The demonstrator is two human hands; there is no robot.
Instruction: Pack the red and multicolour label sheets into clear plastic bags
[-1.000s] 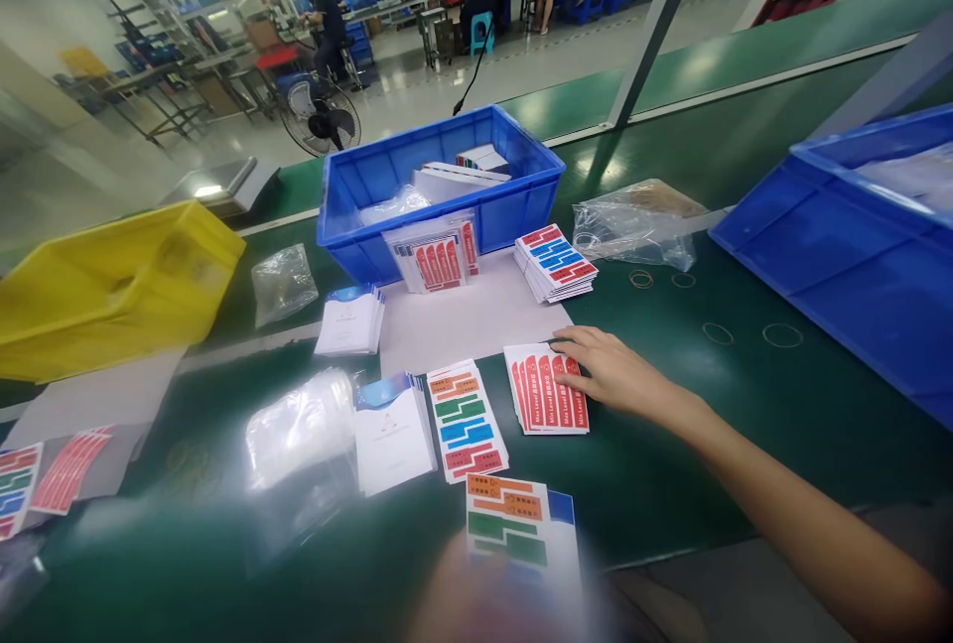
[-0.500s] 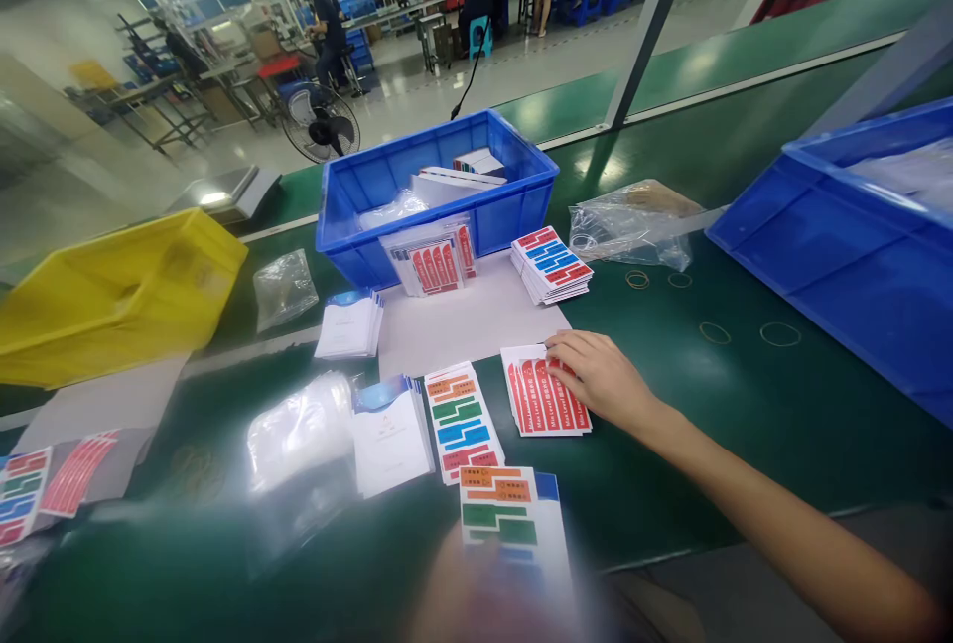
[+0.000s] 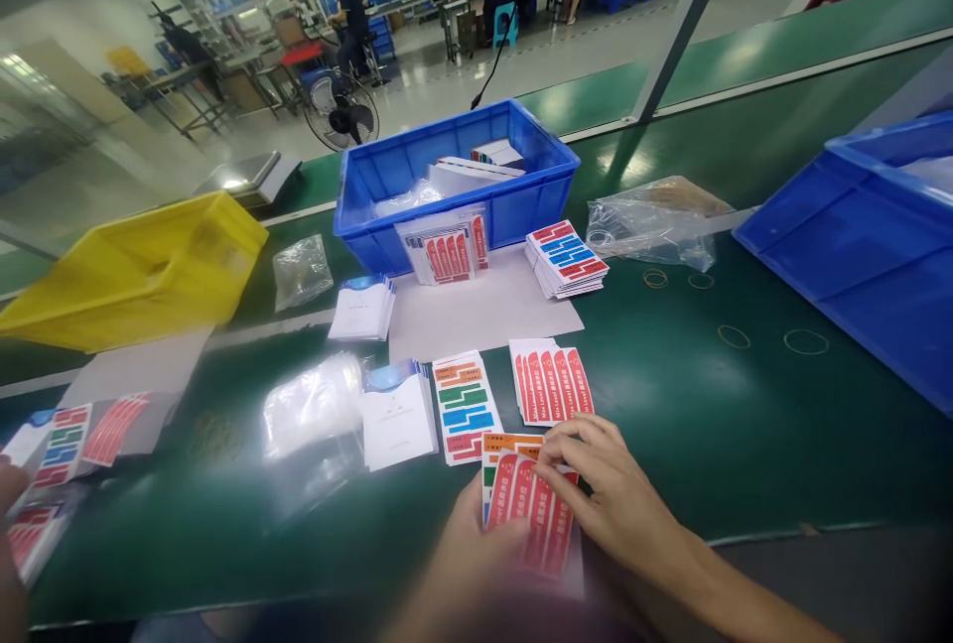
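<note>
My left hand [image 3: 476, 549], blurred at the bottom, grips a small set of sticker sheets with its thumb across the front. On top lies a red sticker sheet [image 3: 532, 514]; behind it shows a multicoloured sticker sheet [image 3: 492, 445]. My right hand [image 3: 600, 474] pinches the upper right edge of the red sheet. Just beyond my hands is a stack of red sticker sheets [image 3: 551, 380]. Left of that lie a stack of multicoloured sticker sheets [image 3: 468, 415] and a stack of white-and-blue cards [image 3: 400, 420]. Clear plastic bags [image 3: 317, 410] lie farther left.
A blue bin [image 3: 462, 196] stands behind, with bagged stickers [image 3: 447, 248] leaning on it. A yellow bin [image 3: 141, 271] is at left, another blue bin [image 3: 856, 256] at right. Rubber bands [image 3: 734, 336] lie on the green table. At the left edge is another person's hand [image 3: 11, 504].
My right hand has moved from the red stack toward me, bringing a red sheet over the multicoloured one in my left hand. Another person's hand has appeared at the left edge.
</note>
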